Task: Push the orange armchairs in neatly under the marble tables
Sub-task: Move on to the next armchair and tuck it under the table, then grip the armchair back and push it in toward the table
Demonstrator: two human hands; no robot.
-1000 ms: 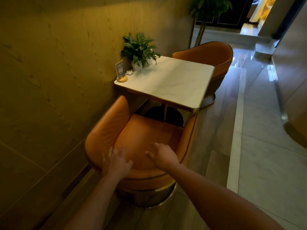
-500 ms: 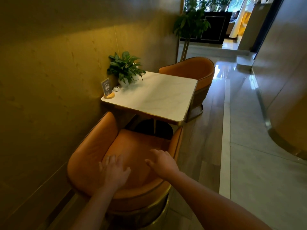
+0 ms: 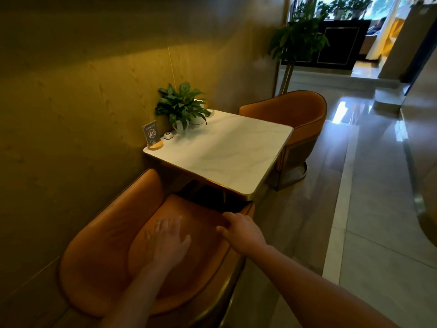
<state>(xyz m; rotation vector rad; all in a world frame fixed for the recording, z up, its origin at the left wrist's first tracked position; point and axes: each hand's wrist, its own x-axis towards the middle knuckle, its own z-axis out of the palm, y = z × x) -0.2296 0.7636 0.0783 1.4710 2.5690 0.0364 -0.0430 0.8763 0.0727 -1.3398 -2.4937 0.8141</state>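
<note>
The near orange armchair (image 3: 113,245) stands at the bottom left, its seat front tucked under the white marble table (image 3: 227,152). My left hand (image 3: 169,242) hovers flat over the seat cushion, fingers spread, holding nothing. My right hand (image 3: 242,230) lies over the chair's right arm rim with its fingers loosely bent, not clenched around it. A second orange armchair (image 3: 298,117) stands at the table's far side, its seat pushed in under the top.
The wall runs close along the left of the table and chair. On the table stand a potted plant (image 3: 183,107), a sign marked A12 (image 3: 151,136) and a small call button (image 3: 168,135). A tall plant (image 3: 298,41) stands behind. Tiled aisle on the right.
Both hands have come off the chair's back rim and moved forward over the seat and right arm. The view has risen and moved closer to the table.
</note>
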